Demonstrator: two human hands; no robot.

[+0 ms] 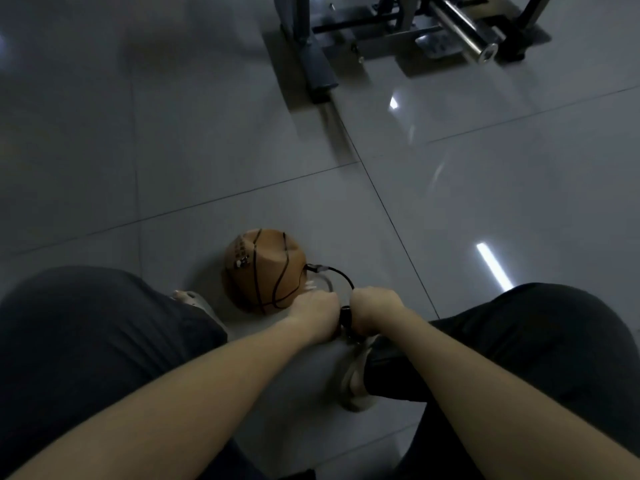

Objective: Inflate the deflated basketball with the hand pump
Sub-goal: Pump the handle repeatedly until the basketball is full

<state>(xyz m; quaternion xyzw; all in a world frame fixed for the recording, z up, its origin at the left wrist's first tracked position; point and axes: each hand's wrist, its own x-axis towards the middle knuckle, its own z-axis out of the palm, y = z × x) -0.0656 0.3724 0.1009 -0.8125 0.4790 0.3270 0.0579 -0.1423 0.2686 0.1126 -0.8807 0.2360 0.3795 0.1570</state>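
A brown basketball (266,270) with black seams lies dented and saggy on the grey tiled floor between my knees. A thin black hose (341,275) curves from its right side down to the hand pump (345,318), a dark upright body seen between my fists. My left hand (317,311) and my right hand (374,308) each grip one side of the pump's handle, knuckles up, close together just right of the ball. The handle itself is hidden under my fingers.
My knees in dark trousers flank the scene, and my right foot in a light sandal (356,375) sits below the pump. A metal gym machine frame (398,32) with a chrome bar stands at the back right.
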